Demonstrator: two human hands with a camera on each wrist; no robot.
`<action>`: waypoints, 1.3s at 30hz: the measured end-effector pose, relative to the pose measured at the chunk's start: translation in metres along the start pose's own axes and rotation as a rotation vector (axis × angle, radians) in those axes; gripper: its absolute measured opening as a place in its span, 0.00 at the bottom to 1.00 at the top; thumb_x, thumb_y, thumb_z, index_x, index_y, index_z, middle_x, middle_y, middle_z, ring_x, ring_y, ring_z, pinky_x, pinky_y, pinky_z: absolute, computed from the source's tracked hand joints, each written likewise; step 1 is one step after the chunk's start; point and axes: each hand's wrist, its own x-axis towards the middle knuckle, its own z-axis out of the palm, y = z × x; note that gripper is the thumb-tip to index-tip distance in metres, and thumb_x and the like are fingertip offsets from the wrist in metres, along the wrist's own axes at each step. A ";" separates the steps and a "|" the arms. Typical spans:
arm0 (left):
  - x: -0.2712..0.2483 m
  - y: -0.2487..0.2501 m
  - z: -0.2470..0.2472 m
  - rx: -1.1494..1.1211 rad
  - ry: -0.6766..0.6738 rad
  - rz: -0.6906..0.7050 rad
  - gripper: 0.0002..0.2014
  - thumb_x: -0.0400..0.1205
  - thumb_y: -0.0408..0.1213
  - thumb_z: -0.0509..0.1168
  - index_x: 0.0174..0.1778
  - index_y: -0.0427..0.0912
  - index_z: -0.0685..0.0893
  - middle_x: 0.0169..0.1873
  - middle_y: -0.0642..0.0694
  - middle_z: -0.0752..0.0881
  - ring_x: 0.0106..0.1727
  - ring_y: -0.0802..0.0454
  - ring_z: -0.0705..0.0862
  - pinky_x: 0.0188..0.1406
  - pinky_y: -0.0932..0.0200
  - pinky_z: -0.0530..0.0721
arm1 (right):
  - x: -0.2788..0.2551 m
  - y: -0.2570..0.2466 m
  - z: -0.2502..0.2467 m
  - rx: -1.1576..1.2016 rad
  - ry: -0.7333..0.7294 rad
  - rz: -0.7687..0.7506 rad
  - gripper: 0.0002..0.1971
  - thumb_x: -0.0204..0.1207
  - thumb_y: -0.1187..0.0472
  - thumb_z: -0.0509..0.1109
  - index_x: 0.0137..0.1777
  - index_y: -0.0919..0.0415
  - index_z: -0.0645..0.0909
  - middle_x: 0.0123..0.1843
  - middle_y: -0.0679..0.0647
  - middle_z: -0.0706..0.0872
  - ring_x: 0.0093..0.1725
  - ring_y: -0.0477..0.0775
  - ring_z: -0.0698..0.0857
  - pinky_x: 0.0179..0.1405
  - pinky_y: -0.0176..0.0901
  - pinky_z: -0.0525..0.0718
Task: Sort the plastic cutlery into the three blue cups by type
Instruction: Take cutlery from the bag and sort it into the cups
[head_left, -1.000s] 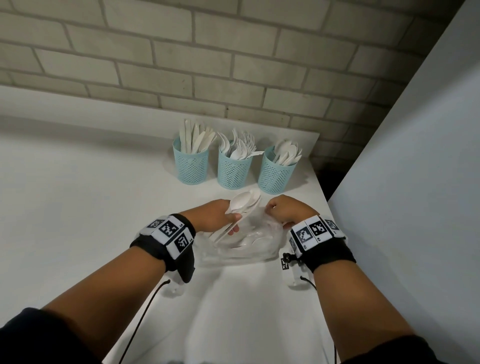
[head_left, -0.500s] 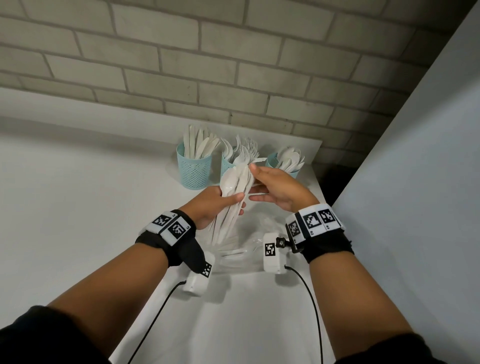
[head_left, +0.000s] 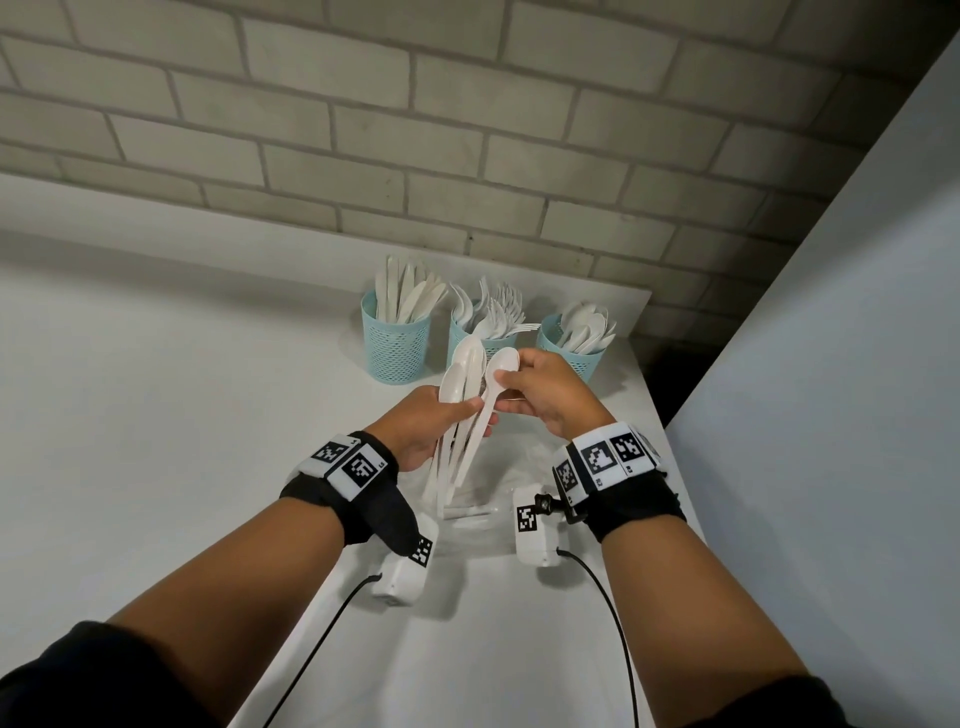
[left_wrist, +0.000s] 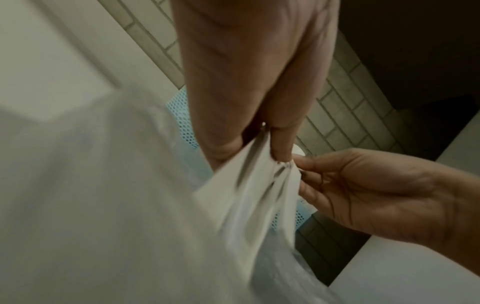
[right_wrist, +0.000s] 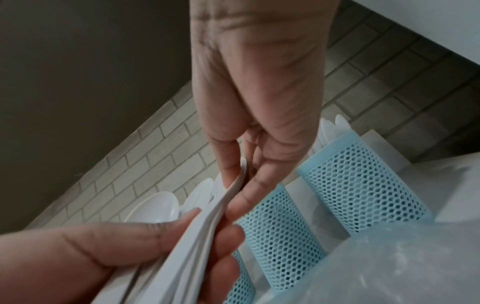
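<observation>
Left-hand grip around unlabelled spoons

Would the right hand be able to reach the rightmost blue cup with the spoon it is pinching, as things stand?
Probably yes. The right hand pinches one spoon just in front of the rightmost blue cup, with nothing between them. The left hand grips the spoon bundle, so that spoon must slide free first.

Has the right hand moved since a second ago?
Yes. The right hand has risen off the plastic bag and gone toward the blue cups, now pinching a spoon in the left hand's bunch.
</observation>
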 end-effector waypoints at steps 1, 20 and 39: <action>0.000 -0.001 0.001 0.010 0.017 -0.003 0.11 0.84 0.34 0.62 0.59 0.32 0.81 0.47 0.36 0.87 0.47 0.44 0.87 0.56 0.51 0.84 | 0.000 0.000 0.000 -0.004 0.003 -0.002 0.12 0.80 0.72 0.63 0.63 0.70 0.76 0.55 0.65 0.84 0.46 0.58 0.86 0.37 0.38 0.88; 0.003 -0.003 -0.001 -0.051 0.073 0.037 0.11 0.84 0.43 0.60 0.46 0.40 0.84 0.41 0.46 0.86 0.42 0.54 0.86 0.52 0.60 0.83 | 0.000 0.002 -0.002 0.147 0.049 -0.015 0.08 0.87 0.63 0.52 0.62 0.61 0.67 0.39 0.58 0.83 0.37 0.55 0.86 0.39 0.48 0.87; -0.003 0.012 0.000 -0.096 -0.027 0.035 0.12 0.85 0.36 0.57 0.61 0.41 0.81 0.44 0.47 0.92 0.54 0.54 0.87 0.65 0.49 0.75 | 0.000 0.000 -0.002 0.295 0.038 -0.013 0.05 0.83 0.64 0.61 0.46 0.62 0.77 0.31 0.55 0.75 0.26 0.47 0.74 0.20 0.33 0.77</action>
